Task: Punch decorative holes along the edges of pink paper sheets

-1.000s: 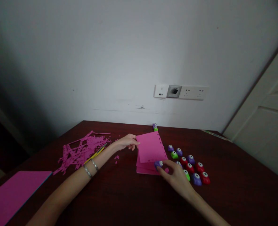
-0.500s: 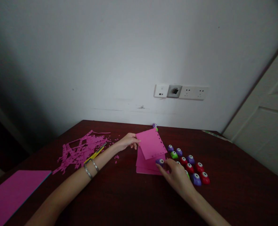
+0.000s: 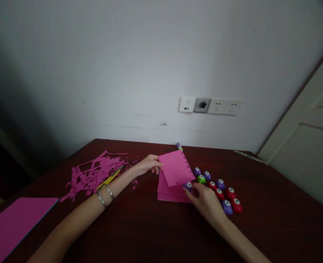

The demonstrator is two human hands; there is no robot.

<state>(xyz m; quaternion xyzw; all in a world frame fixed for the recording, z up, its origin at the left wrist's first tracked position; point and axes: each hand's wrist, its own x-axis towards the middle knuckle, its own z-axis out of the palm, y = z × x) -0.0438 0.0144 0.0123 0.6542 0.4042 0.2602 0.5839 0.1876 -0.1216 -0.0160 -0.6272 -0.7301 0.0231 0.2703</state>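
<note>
My left hand (image 3: 151, 164) pinches the left edge of a pink paper square (image 3: 175, 167), which is tilted above a small stack of pink paper (image 3: 165, 194). Punched holes run along the square's right and lower edges. Between the fingers of my right hand (image 3: 206, 200) is a purple craft punch (image 3: 188, 186), at the square's lower right corner. Whether paper sits inside its slot cannot be made out. Right beside that hand stand several more punches, among them a red one (image 3: 236, 205) and a green one (image 3: 201, 179).
Pink paper offcuts (image 3: 95, 175) and tiny punched bits lie on the left, with a yellow cutter knife (image 3: 109, 179) by my forearm. A large pink sheet (image 3: 19, 223) covers the near left. More small punches (image 3: 179, 146) stand against the wall, below sockets (image 3: 224, 107).
My right hand has brought the purple punch slightly up and right, against the square's lower edge. The left hand keeps its hold on the paper.
</note>
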